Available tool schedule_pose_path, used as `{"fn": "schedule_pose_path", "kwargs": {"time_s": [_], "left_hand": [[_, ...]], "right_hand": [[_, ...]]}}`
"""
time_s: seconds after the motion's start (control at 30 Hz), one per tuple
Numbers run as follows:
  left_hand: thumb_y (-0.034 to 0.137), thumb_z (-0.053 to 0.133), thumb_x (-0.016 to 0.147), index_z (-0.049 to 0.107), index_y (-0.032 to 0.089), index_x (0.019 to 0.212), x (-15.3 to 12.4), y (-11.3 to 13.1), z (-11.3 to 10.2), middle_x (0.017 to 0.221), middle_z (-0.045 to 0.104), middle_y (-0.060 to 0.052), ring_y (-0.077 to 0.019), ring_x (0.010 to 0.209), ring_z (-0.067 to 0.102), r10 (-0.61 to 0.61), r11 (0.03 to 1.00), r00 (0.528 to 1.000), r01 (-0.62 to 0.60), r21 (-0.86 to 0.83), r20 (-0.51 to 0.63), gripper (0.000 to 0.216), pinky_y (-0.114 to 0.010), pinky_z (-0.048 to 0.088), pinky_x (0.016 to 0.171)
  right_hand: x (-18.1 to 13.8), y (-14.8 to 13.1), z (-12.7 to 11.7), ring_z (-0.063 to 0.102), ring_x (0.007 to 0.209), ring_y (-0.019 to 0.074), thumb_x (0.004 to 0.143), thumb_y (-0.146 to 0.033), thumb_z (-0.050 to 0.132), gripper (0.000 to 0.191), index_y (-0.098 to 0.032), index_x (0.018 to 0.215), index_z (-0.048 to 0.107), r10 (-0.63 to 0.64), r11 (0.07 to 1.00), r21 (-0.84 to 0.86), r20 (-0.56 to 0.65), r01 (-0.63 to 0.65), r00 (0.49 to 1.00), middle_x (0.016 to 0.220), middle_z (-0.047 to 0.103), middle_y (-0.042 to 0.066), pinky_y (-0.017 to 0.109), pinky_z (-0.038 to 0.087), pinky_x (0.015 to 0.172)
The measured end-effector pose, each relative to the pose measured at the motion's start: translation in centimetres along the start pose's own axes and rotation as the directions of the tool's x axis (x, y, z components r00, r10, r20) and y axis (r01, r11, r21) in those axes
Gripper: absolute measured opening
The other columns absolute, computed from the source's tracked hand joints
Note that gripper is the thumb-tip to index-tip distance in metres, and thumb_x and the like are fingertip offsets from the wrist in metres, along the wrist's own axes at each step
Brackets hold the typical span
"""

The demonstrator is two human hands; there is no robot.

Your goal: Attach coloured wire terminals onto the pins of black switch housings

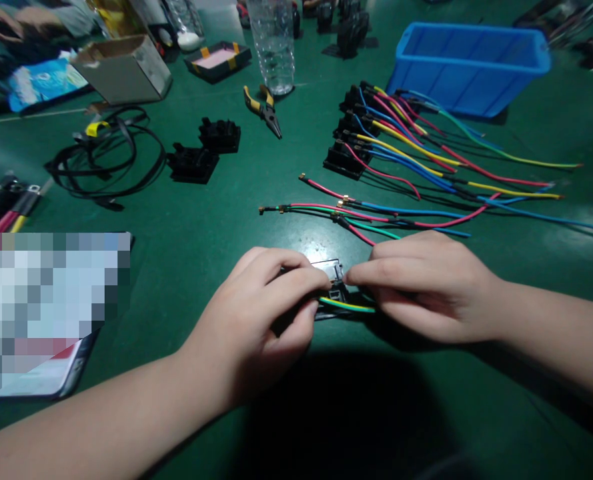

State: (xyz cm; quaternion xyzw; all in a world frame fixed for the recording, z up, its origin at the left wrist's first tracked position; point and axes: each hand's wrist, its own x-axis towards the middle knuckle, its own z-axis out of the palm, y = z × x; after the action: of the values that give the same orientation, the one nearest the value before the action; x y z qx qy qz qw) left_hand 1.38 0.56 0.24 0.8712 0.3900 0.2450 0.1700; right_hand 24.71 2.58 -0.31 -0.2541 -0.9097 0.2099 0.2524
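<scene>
My left hand (263,310) is closed on a small black plastic socket housing (337,293), pressing it near the green table top. Its fingers cover the left part of the housing. From the housing a green-and-yellow wire (349,305) runs right and disappears under my right hand (426,290). That hand is pinched, fingertips at the housing's right edge; what lies between them is hidden. Just beyond both hands lie loose red, blue and green wires (356,212) with brass-coloured terminals.
Behind are wired black sockets (346,160), a blue bin (471,73), yellow-handled pliers (265,112) and a clear bottle (275,53). Two black housings (193,163) and a coiled black cable (111,157) lie left. A partly blurred tablet-like device (71,373) sits nearer. Another person's hand (41,23) shows far left.
</scene>
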Motion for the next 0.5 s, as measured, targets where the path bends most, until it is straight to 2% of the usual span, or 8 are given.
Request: {"fn": "schedule_pose_path", "kwargs": {"time_s": [0.5], "left_hand": [[0.009,0.056,0.084,0.064,0.018,0.103,-0.13,-0.04,-0.01,0.103,0.061,-0.003,-0.0141,0.099,0.055,-0.021,0.999,1.000,0.021,-0.026,0.010,0.022,-0.026,0.043,0.090]], "right_hand": [[0.12,0.06,-0.03,0.045,0.055,0.0105,0.085,-0.007,0.045,0.025,-0.017,0.102,0.061,0.009,1.000,0.024,-0.007,-0.009,1.000,0.065,0.054,-0.001,0.024,0.032,0.055]]}}
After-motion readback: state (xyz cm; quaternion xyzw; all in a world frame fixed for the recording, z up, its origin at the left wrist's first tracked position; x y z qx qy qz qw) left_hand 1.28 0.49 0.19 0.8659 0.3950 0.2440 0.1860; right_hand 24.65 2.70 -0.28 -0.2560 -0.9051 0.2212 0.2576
